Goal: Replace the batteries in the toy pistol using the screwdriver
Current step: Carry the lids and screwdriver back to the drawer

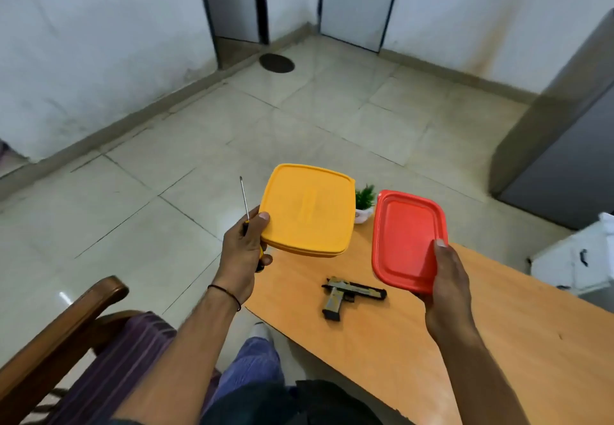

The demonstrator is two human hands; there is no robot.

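Observation:
The toy pistol (349,295), black and tan, lies on its side on the orange wooden table (498,341), barrel pointing right. My left hand (244,252) is raised above the table's left end and holds two things together: a yellow square container (307,210) and a screwdriver (246,203) with a yellow handle, its thin shaft pointing up. My right hand (447,278) holds a red rectangular container (407,238) up over the table, just right of and above the pistol. No batteries are visible.
A small green potted plant (364,203) stands at the table's far end, behind the two containers. A wooden chair with a striped cushion (99,341) is at my left. A grey cabinet (564,145) and a white unit (578,258) stand at the right.

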